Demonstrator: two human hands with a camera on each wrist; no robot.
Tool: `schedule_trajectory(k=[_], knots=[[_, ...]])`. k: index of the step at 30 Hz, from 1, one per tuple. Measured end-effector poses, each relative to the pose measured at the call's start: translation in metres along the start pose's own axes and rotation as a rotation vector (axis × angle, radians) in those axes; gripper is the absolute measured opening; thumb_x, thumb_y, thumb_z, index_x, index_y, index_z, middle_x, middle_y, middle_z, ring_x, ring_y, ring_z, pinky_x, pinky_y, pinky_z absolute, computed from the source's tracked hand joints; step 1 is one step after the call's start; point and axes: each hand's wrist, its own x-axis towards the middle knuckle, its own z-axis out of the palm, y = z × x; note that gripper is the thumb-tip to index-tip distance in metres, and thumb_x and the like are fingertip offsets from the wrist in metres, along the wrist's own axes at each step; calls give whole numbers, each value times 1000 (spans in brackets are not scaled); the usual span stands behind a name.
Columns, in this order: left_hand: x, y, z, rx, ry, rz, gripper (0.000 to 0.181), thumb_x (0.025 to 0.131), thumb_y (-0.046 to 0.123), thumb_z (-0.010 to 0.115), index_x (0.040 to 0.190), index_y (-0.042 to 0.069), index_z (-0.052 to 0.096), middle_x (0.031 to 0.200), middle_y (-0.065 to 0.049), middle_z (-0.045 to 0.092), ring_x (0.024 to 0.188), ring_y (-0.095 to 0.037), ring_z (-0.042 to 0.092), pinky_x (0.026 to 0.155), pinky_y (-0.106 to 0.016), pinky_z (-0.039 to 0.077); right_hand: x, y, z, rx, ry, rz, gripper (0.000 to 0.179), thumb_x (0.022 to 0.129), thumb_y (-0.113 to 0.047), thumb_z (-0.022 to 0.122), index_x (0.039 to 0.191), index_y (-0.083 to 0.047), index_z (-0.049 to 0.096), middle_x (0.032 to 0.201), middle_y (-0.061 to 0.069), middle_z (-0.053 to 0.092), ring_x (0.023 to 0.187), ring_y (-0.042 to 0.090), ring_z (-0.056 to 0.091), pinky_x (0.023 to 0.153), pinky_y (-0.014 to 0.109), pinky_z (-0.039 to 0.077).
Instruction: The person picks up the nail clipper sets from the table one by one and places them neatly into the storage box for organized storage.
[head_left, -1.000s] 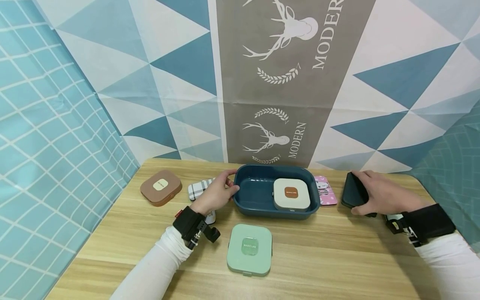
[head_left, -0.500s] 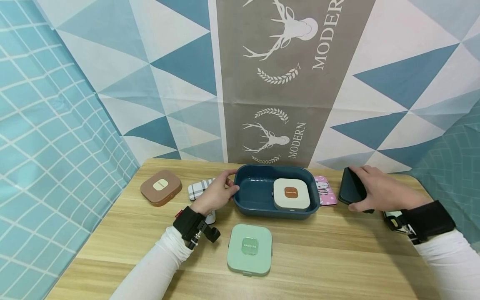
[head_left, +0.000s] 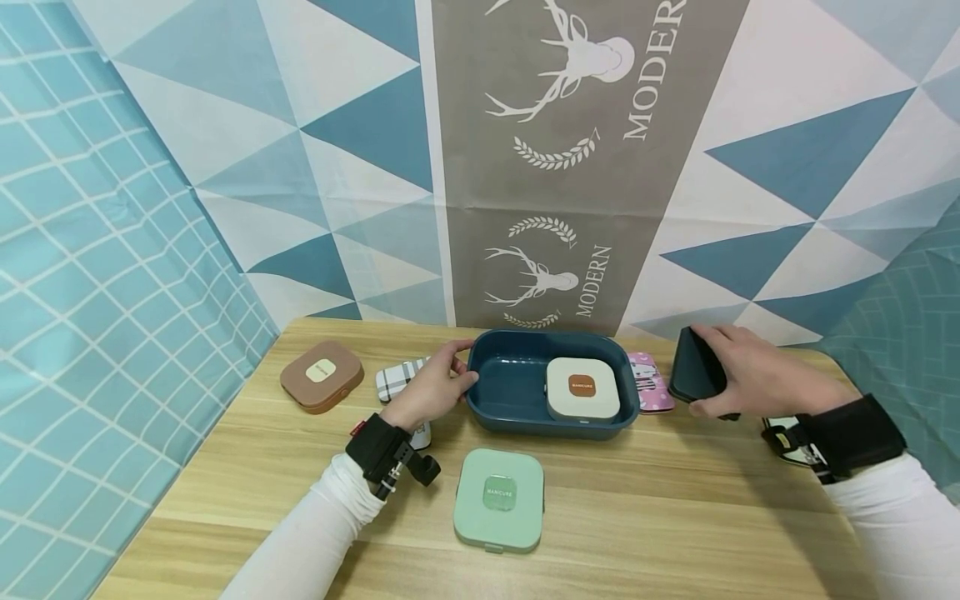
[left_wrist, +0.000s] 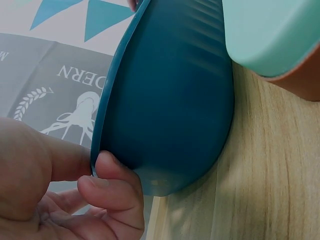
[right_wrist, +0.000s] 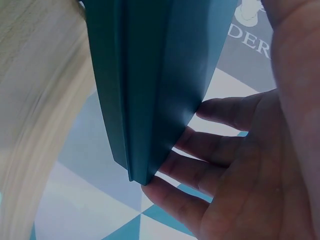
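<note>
My left hand [head_left: 431,387] pinches the left end of a dark blue oblong bin [head_left: 517,427], thumb and fingers at its rim in the left wrist view. A cream square case [head_left: 588,410] with a brown label lies inside the bin's right half. My right hand [head_left: 772,379] grips a dark case [head_left: 693,367] from its right side, right of the bin. The dark case is tilted, and a seam runs along its edge [right_wrist: 127,100] in the right wrist view. In front of the bin lies a mint green square case [head_left: 498,525] marked MANICURE.
A brown case [head_left: 322,387] lies at the back left. A plaid flat item [head_left: 397,379] is partly behind my left hand. A pink patterned flat item [head_left: 651,383] is just right of the bin. Under my right wrist a light flat item [head_left: 783,446] shows partly.
My right hand has moved a little left and away from me, taking the dark case closer to the pink item. My left hand and the bin keep their places.
</note>
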Motion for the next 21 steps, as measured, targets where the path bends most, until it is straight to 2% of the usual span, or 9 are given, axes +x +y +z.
schedule_trajectory(k=[6, 21], knots=[[0, 0, 0, 1, 3, 0, 58, 109, 6, 58, 163, 5, 36, 96, -11, 51, 74, -31, 60, 63, -32, 46, 3, -5, -3, -2, 14, -11, 122, 75, -60, 91, 159, 8, 34, 140, 30, 51, 107, 35, 55, 78, 46, 52], [0, 0, 0, 9, 4, -3, 59, 109, 6, 59, 163, 5, 36, 97, -11, 52, 73, -28, 59, 63, -33, 46, 10, -21, -13, 18, 40, -42, 119, 76, -57, 91, 159, 8, 34, 141, 27, 50, 109, 34, 54, 80, 45, 54]])
